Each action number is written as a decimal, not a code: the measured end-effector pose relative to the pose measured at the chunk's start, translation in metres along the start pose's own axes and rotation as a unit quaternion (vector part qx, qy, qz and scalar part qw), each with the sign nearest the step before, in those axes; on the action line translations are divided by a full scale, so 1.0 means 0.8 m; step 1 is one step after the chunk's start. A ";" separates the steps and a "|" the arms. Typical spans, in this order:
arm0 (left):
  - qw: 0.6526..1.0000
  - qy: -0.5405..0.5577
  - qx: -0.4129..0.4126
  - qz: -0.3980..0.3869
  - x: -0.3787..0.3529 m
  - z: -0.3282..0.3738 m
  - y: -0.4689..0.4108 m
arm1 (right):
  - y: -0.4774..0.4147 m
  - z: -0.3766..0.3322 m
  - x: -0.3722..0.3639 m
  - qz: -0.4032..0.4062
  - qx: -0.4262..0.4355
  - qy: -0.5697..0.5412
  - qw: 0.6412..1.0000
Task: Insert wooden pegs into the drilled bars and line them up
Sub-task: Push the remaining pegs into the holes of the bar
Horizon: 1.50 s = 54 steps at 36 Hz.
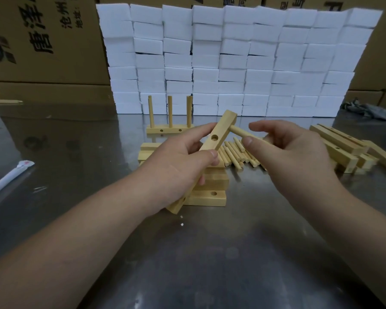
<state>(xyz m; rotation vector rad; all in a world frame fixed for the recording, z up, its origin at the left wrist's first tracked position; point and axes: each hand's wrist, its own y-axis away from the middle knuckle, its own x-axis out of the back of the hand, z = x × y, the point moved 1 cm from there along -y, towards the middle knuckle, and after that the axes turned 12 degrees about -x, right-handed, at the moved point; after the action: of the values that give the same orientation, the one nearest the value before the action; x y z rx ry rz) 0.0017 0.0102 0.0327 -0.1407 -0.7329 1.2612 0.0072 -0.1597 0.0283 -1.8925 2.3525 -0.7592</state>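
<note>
gripping tilted bar (218, 134) in left hand (178, 168), pinching peg (237, 130) against its upper end with right hand (290, 152).

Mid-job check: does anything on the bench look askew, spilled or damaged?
Nothing looks damaged. Two small white crumbs lie on the metal table near the pale drilled wooden bar gripped by the left hand. On the finished wooden bar behind, the leftmost upright peg leans slightly; the wide lens may cause that.

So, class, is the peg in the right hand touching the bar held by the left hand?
Touching. Head view: the peg butts end-on into the bar, no gap visible.
</note>
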 end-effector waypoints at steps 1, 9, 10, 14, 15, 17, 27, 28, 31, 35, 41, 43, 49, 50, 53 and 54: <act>1.000 -0.002 0.000 0.001 0.000 0.000 0.000 | -0.001 0.001 0.000 0.000 0.001 0.002 1.000; 0.999 0.031 0.005 0.041 0.004 0.002 -0.001 | 0.001 -0.003 0.002 0.017 0.001 -0.066 0.998; 0.999 0.033 0.007 0.043 0.004 0.002 -0.002 | 0.003 -0.005 0.002 0.016 0.007 -0.072 0.997; 0.998 0.035 0.005 0.044 0.007 0.001 -0.001 | 0.006 -0.009 0.001 0.012 0.031 -0.065 0.997; 0.999 0.033 0.004 0.043 0.007 0.001 -0.001 | 0.006 -0.009 0.001 0.014 0.036 -0.061 0.997; 0.999 0.027 0.001 0.043 0.008 0.001 -0.001 | 0.006 -0.009 0.000 0.014 0.039 -0.059 0.997; 0.999 0.007 -0.009 0.043 0.007 0.003 0.000 | 0.001 -0.001 0.001 -0.011 -0.003 -0.113 0.994; 0.999 0.007 -0.009 0.044 0.007 0.003 0.000 | 0.001 0.000 0.001 -0.012 -0.005 -0.116 0.993; 0.999 0.012 -0.011 0.044 0.007 0.004 0.000 | -0.001 0.002 0.001 -0.014 -0.011 -0.122 0.992; 0.999 0.017 -0.014 0.046 0.006 0.004 0.000 | -0.001 0.004 0.002 -0.015 -0.020 -0.130 0.991; 0.997 0.041 -0.003 0.061 0.004 0.001 -0.002 | -0.003 0.003 0.000 -0.013 -0.037 -0.139 0.989; 0.996 0.047 0.007 0.071 0.005 -0.001 -0.003 | -0.008 0.000 0.005 -0.012 -0.061 -0.168 0.984; 0.970 0.161 0.080 0.165 0.016 -0.009 -0.009 | -0.036 0.025 0.021 0.096 -0.083 0.076 0.989; 0.962 0.192 0.091 0.170 0.018 -0.010 -0.010 | -0.038 0.034 0.019 0.081 -0.073 0.176 0.978; 0.947 0.253 0.113 0.165 0.020 -0.014 -0.011 | -0.047 0.057 0.008 0.003 -0.077 0.383 0.921; 0.943 0.268 0.116 0.160 0.019 -0.015 -0.012 | -0.049 0.061 0.004 -0.020 -0.081 0.416 0.905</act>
<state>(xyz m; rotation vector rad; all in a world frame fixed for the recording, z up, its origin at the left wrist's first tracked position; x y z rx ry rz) 0.0178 0.0244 0.0345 -0.4037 -0.0872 1.5196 0.0572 -0.1855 0.0015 -1.9262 2.8880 -1.7089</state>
